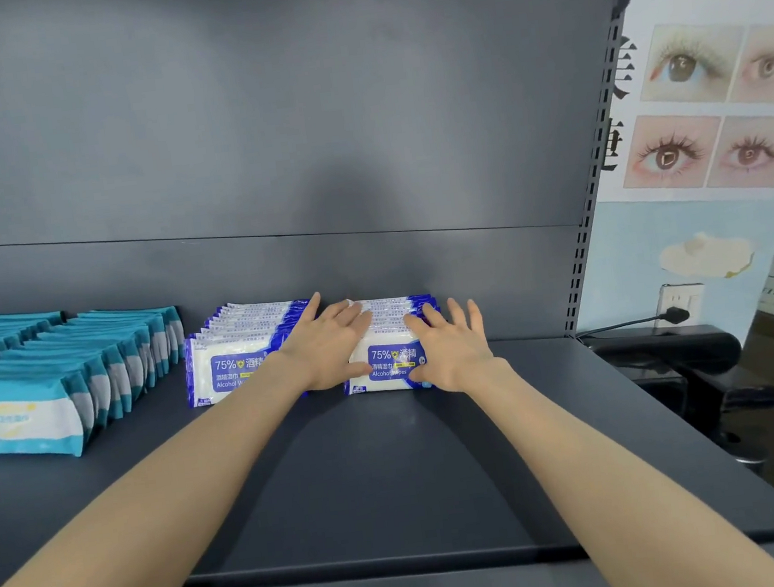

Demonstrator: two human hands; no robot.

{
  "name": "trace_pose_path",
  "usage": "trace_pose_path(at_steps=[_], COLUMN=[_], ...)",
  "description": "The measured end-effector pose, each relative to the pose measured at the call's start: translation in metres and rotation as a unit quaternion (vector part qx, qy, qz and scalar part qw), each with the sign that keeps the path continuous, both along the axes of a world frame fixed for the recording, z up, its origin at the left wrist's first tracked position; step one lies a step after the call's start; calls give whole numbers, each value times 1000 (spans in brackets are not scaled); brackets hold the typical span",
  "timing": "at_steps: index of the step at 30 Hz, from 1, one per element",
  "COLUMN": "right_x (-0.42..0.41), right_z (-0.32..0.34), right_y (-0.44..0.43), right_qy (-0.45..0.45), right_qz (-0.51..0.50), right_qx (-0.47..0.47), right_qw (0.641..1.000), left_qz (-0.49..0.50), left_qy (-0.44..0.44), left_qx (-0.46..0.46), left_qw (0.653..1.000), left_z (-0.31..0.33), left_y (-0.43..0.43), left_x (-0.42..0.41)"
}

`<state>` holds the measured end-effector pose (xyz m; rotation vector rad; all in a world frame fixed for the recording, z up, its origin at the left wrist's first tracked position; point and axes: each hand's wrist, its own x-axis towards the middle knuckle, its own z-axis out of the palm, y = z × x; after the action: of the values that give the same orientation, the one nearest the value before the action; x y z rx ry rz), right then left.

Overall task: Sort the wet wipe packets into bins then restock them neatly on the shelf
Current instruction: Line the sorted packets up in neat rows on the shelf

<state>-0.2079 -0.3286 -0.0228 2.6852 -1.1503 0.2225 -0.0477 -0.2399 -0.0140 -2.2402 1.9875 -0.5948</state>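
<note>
Two rows of blue-and-white alcohol wipe packets stand on the dark shelf point(396, 475). The left blue row point(233, 354) stands near the middle. The right blue row point(390, 358) has my hands on either side of it. My left hand point(333, 347) presses flat against its left side and top, fingers straight. My right hand point(449, 349) rests with spread fingers on its right side and top, thumb against the front packet. Further left stand rows of teal-and-white wipe packets point(62, 378).
The shelf's grey back panel point(309, 133) rises behind the packets. A perforated upright point(592, 202) bounds the shelf on the right. Beyond it are a poster of eyes point(711, 111), a wall socket with a black plug point(674, 313) and a black chair point(681, 356).
</note>
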Motion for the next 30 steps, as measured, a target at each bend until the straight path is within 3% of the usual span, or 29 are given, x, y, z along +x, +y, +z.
trace_pose_path(at_steps=[6, 12, 17, 20, 24, 30], right_x=[2, 10, 28, 34, 36, 39], right_z=[3, 1, -4, -4, -4, -7], right_y=[12, 24, 25, 23, 25, 31], right_qy=[-12, -30, -22, -27, -25, -30], right_qz=[4, 62, 54, 30, 13, -1], right_qx=[5, 16, 15, 41, 55, 29], right_qw=[1000, 997, 998, 998, 998, 999], left_qz=[35, 99, 111, 98, 53, 20], left_qy=[52, 48, 37, 43, 103, 103], left_qx=[-49, -24, 14, 52, 45, 29], left_qw=[997, 994, 993, 993, 992, 994], left_z=[2, -5, -1, -6, -13, -17], left_y=[36, 69, 68, 60, 57, 57], left_x=[12, 41, 66, 80, 95, 103])
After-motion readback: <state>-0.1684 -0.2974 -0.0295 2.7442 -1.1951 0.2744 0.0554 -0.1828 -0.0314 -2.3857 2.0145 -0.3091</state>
